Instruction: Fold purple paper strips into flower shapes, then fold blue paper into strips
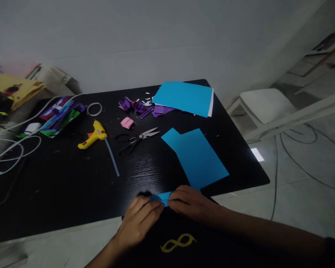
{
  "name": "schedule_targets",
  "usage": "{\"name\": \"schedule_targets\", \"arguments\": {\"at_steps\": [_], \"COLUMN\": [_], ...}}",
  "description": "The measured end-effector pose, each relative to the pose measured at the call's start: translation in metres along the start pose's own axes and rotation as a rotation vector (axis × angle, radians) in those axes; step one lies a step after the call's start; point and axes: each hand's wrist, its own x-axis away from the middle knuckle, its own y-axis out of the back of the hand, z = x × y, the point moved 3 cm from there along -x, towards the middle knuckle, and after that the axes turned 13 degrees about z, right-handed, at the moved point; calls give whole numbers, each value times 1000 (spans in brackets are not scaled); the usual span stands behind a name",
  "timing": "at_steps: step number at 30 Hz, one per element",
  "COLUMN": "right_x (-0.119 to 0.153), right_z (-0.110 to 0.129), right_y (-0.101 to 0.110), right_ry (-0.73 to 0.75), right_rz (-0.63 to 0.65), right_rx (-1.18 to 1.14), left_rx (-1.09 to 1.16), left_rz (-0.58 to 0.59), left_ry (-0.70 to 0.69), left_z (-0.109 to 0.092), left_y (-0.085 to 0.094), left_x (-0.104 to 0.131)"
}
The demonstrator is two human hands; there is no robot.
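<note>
A narrow blue paper strip [162,197] lies across the front edge of the black table, between my two hands. My left hand [141,217] is closed on its left end, fingers pressed together. On the other end, my right hand [188,201] grips with curled fingers. Part of the strip is hidden under both hands. Just beyond my right hand, a larger blue paper sheet [202,158] lies flat, with a smaller blue paper piece [171,139] at its upper left corner.
Scissors [139,138] lie open mid-table, beside a yellow glue gun [96,134] with its glue stick. Behind them are a pink folded paper [127,122], purple scraps [162,110], a tape roll [94,109] and stacked blue sheets [184,96]. A white cable [19,147] loops at left.
</note>
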Motion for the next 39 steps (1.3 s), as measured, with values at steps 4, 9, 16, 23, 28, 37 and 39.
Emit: {"name": "schedule_targets", "arguments": {"at_steps": [4,9,16,23,28,37,39], "right_x": [2,3,10,18,17,17,17], "right_z": [-2,-2,-6,-9,-9,-11,-11], "right_y": [-2,-2,-4,0,1,-1,-1], "right_ry": [-12,-23,-22,-32,-28,-27,-33], "right_rz": [-11,-63,-130,-171,-167,-155,-141], "right_rx": [29,62,82,98,90,82,77], "left_rx": [5,11,8,-2,-71,-34,-29], "left_rz": [-4,2,-3,6,90,82,69], "left_ry": [-1,7,2,-6,2,2,5], "left_z": [0,0,1,1,0,1,3], "left_y": [1,0,-3,-2,4,6,7], "left_x": [0,1,2,0,-4,-3,0]}}
